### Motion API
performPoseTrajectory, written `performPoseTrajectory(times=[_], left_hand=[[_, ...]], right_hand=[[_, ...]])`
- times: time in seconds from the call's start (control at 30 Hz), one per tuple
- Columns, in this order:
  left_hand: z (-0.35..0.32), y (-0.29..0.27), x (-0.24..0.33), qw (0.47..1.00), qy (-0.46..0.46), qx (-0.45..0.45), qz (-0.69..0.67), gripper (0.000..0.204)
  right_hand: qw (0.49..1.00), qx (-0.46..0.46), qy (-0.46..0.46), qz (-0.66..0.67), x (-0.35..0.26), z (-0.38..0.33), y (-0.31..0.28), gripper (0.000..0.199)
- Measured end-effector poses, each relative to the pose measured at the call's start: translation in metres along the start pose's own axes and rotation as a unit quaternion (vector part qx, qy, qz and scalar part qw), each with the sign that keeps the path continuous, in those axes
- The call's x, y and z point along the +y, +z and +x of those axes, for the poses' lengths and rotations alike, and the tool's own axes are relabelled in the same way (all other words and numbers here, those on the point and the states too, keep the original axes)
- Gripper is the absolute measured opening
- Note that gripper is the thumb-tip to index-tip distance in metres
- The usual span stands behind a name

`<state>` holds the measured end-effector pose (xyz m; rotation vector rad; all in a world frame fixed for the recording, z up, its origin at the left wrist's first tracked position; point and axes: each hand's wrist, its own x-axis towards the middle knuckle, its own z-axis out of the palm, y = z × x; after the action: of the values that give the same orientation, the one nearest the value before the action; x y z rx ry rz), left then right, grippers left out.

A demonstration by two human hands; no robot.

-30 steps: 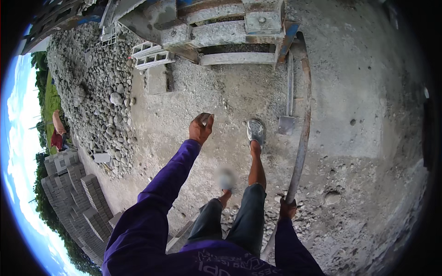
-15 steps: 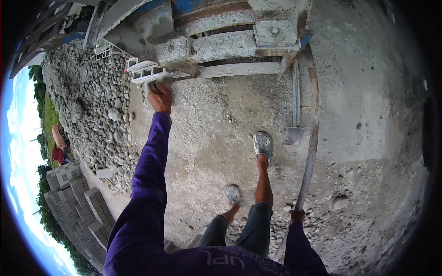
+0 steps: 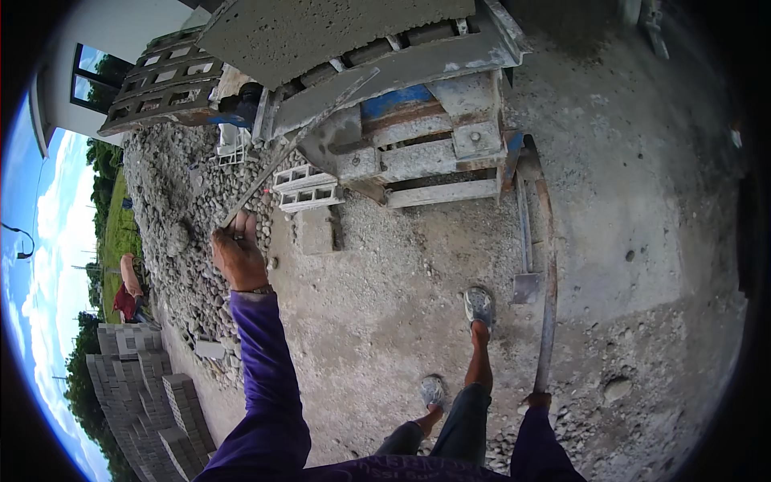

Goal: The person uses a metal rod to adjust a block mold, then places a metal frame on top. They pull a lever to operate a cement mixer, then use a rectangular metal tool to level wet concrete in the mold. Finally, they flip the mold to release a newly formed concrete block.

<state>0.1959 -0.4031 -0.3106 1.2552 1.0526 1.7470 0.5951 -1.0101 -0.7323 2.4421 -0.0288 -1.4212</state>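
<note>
My left hand (image 3: 241, 255), in a purple sleeve, is closed round the near end of a long thin grey bar (image 3: 277, 161). The bar slants up and right to the metal frame (image 3: 401, 153), its far end over the frame's front lip. Down at the lower right, my right hand (image 3: 538, 399) grips a long worn pole (image 3: 550, 305), whose rusty upper end reaches the frame's right side. Two hollow grey moulded pieces (image 3: 309, 191) lie at the frame's lower left, above a flat grey slab (image 3: 319, 231).
Rough grey mix covers the surface (image 3: 337, 36) above the frame. A gravel heap (image 3: 173, 217) lies left, with stacked grey blocks (image 3: 144, 394) nearer. A metal bar with a flat plate (image 3: 526, 287) lies beside the pole. A person in red (image 3: 127, 293) is at the far left.
My left hand has moved left and nearer, away from the hollow pieces, and the bar now shows in it. My view has tilted up; the mix-covered surface has come into sight.
</note>
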Motion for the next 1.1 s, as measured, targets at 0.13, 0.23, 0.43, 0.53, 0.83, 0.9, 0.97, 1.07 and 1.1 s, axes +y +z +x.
performPoseTrajectory(times=[0.13,0.23,0.43,0.53,0.83,0.9,0.97,1.07,1.1], left_hand=[[0.04,0.046,-0.058,1.0,-0.003,-0.026,-0.006,0.049],[0.064,0.043,-0.075,0.993,0.024,-0.062,0.094,0.051],[0.1,0.062,-0.085,0.981,-0.169,-0.089,0.026,0.041],[0.097,0.078,-0.064,0.96,-0.254,-0.112,0.038,0.049],[0.028,-0.029,-0.01,0.909,-0.343,0.049,0.231,0.068],[0.02,-0.01,-0.002,0.871,-0.394,0.109,0.274,0.058],[0.015,-0.037,0.005,0.878,-0.39,0.102,0.257,0.055],[0.037,-0.014,-0.001,0.891,-0.393,0.085,0.212,0.051],[0.044,-0.01,0.006,0.893,-0.391,0.085,0.204,0.049]], right_hand=[[1.0,-0.014,0.018,-0.011,0.02,0.034,0.035,0.067],[0.998,0.027,-0.038,-0.047,0.02,0.024,0.032,0.065],[0.997,-0.051,-0.016,-0.047,0.023,0.034,0.033,0.074],[0.997,-0.06,0.019,-0.043,0.019,0.016,0.015,0.076],[0.998,-0.046,0.043,0.032,-0.014,-0.056,-0.069,0.084],[0.998,0.031,0.019,0.052,-0.05,-0.089,-0.098,0.073],[0.988,0.076,-0.119,0.066,-0.06,-0.082,-0.117,0.06],[0.932,0.108,-0.282,0.199,-0.109,-0.091,-0.188,0.039],[0.919,0.08,-0.287,0.259,-0.141,-0.118,-0.229,0.037]])
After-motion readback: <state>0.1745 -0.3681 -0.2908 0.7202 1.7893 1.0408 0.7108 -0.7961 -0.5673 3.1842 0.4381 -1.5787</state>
